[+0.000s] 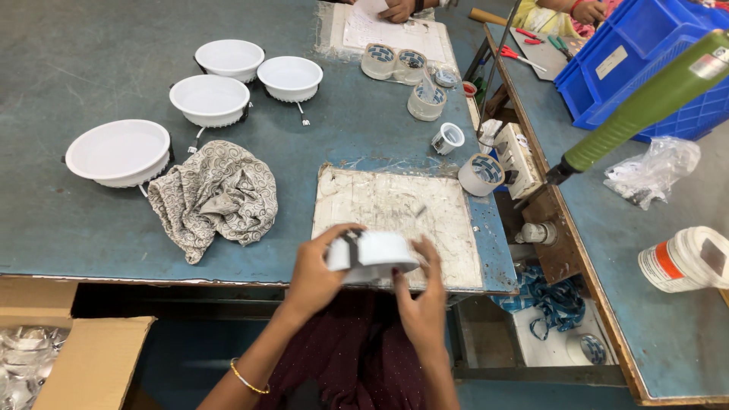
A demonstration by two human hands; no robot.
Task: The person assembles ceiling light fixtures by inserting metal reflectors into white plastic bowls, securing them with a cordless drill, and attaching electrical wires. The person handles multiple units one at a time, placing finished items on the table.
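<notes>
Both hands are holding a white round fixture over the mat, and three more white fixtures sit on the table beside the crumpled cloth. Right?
Not quite: the head view shows four white fixtures beside the crumpled cloth, not three. Both the left hand and right hand do hold the round fixture.

Five white round light housings (pixel 118 152), five tape rolls (pixel 378 61), one patterned cloth (pixel 216 196), two blue crates (pixel 645 53).

Blue-grey worktable (pixel 91 45) fills the upper left and centre of the frame, its surface scuffed. A worn pale work mat (pixel 395 216) lies near its front edge. A second table (pixel 676 304) with a wooden edge runs down the right side. Blue plastic crate (pixel 645 53) at upper right. Cardboard box (pixel 83 357) at lower left. Even, soft light.
</notes>
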